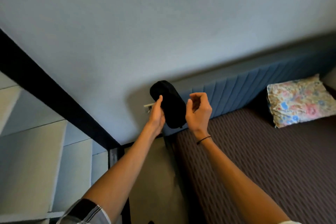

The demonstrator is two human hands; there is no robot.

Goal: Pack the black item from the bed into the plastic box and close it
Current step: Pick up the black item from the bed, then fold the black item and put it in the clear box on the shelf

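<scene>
A black oblong pouch-like item [169, 102] is held up in the air in front of the wall, near the head end of the bed. My left hand [157, 112] grips it from the left side, thumb across its front. Just to its right, my right hand [199, 110] hovers with fingers curled and apart, holding nothing. The bed [254, 160] with a brown striped cover lies below and to the right. No plastic box is in view.
A blue padded headboard [245, 87] runs along the wall behind the bed. A floral pillow [298, 100] lies at the far right. A white wall socket [149, 107] sits behind my left hand. A black beam [54, 96] crosses the left side.
</scene>
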